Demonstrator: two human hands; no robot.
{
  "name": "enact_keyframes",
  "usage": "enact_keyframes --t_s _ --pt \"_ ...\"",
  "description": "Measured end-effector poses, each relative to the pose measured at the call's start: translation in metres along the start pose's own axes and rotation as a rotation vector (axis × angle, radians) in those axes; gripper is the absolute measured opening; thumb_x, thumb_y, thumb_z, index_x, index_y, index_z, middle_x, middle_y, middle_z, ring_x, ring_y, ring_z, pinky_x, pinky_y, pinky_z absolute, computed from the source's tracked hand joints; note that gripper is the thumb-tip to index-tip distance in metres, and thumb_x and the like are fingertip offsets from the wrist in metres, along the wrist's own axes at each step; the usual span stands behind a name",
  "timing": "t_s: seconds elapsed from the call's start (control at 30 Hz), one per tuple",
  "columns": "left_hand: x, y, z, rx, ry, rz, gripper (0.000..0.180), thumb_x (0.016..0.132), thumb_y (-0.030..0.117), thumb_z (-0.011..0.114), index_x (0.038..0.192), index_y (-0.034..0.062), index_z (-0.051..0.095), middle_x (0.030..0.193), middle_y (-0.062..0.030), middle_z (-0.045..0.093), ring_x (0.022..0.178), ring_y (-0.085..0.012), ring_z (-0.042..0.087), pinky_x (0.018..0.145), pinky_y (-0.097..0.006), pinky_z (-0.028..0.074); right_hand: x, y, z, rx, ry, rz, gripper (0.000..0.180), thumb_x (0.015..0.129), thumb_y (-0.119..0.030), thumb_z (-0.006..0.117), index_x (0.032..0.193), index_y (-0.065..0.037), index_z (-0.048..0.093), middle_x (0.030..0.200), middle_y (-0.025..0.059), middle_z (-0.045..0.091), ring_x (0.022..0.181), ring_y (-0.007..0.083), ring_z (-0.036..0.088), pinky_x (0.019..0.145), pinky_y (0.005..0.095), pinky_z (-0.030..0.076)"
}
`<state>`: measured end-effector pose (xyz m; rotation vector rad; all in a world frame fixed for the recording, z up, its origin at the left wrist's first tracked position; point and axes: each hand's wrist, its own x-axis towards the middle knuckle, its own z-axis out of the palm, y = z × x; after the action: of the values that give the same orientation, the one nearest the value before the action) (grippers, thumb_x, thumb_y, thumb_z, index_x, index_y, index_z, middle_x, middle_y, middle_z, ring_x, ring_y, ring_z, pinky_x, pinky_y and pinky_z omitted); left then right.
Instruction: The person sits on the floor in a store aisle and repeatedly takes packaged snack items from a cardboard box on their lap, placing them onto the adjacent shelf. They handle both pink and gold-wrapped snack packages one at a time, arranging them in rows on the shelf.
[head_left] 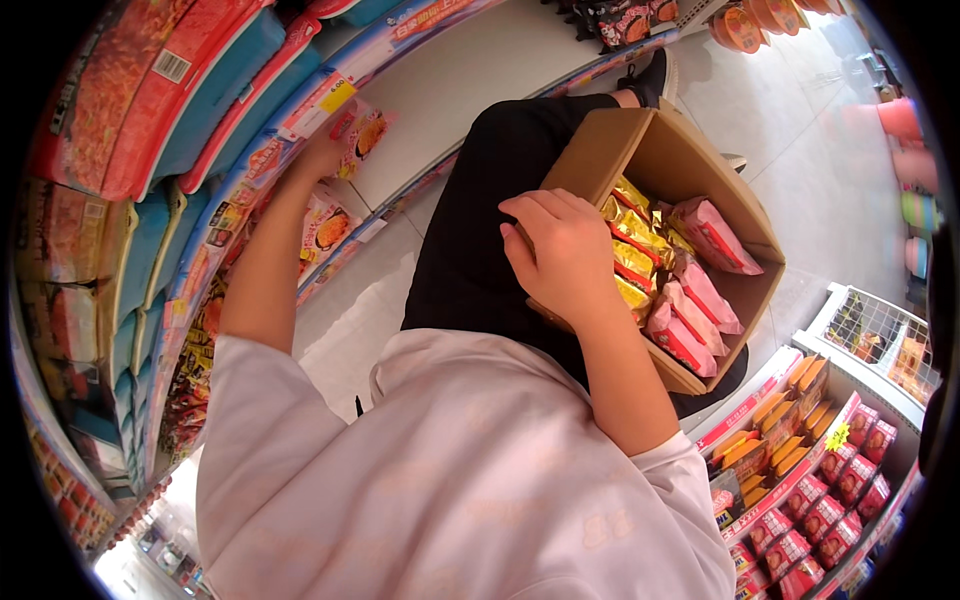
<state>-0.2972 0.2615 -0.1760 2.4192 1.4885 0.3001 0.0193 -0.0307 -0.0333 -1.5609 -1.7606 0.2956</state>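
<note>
**Left hand at the shelf, right hand in the box**

Everything here hangs around the cardboard box (690,160), which sits tilted on the person's lap against black trousers. The right hand (565,255) is draped over the box's near left wall, fingers curled loosely down onto the yellow packets (630,250) standing in a row just inside. It touches them, but whether any packet is actually pinched I cannot tell — the fingertips are tucked out of sight. Deeper in the box, on the far side of the yellow row, lie the pink packets (700,290), long axes running roughly along the box's length, away from the wrist.

Well off to the left of the box, the left hand (322,152) is stretched up and out to the white shelf (470,80), closed on a pink noodle packet (362,135) whose free end points toward the shelf board. A second similar packet (328,228) sits on the tier below that hand.

So the right hand is plainly the nearer one to the box's stock — the left is fully extended at the shelf edge. Farther right of the box, a low display (800,470) holds orange and red packs.
</note>
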Motion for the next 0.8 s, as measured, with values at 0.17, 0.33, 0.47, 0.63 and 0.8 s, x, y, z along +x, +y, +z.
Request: enact_keyframes --t_s 0.17,0.33,0.47,0.63,0.8 --pt "0.038 -0.045 0.023 0.089 -0.097 0.124 0.049 0.098 0.016 0.068 0.144 0.0044 0.058 0.144 -0.017 0.063 0.136 -0.0333 0.058 0.116 -0.04 0.042 0.0 -0.001 -0.003 0.02 -0.015 0.033 0.016 0.082 -0.005 0.075 0.098 -0.004 0.072 0.093 0.0114 0.073 0.086 0.0328 0.069 0.077 0.0435 0.056" --pt "0.041 -0.052 0.027 0.151 -0.071 0.121 0.049 0.096 0.014 0.068 0.144 0.005 0.058 0.142 -0.0175 0.064 0.135 -0.0344 0.059 0.115 -0.041 0.043 0.0 0.0 -0.003 0.029 -0.002 0.034 0.016 0.082 -0.005 0.075 0.097 -0.004 0.072 0.092 0.0114 0.073 0.086 0.0326 0.069 0.077 0.0437 0.056" --pt "0.04 -0.05 0.022 0.181 -0.03 0.094 0.05 0.095 0.012 0.067 0.143 0.0054 0.058 0.14 -0.0179 0.065 0.133 -0.0352 0.059 0.114 -0.043 0.044 -0.001 0.0 -0.003 0.025 -0.008 0.032 0.016 0.081 -0.005 0.075 0.097 -0.003 0.072 0.093 0.011 0.073 0.086 0.0322 0.069 0.077 0.0438 0.056" --pt "0.032 -0.038 0.016 0.204 0.043 0.051 0.05 0.093 0.009 0.066 0.143 0.006 0.058 0.137 -0.0185 0.066 0.132 -0.0362 0.06 0.112 -0.045 0.045 -0.001 0.001 -0.003 0.023 -0.017 0.029 0.016 0.081 -0.006 0.075 0.097 -0.004 0.072 0.094 0.0103 0.073 0.086 0.0316 0.069 0.077 0.0435 0.055" --pt "0.003 0.007 0.009 0.251 0.14 -0.041 0.051 0.091 0.007 0.066 0.142 0.0066 0.058 0.135 -0.019 0.067 0.13 -0.0373 0.06 0.111 -0.046 0.046 -0.002 0.002 -0.003 0.013 -0.026 0.036 0.016 0.082 -0.006 0.075 0.097 -0.004 0.072 0.095 0.0097 0.073 0.087 0.031 0.069 0.076 0.0432 0.055"
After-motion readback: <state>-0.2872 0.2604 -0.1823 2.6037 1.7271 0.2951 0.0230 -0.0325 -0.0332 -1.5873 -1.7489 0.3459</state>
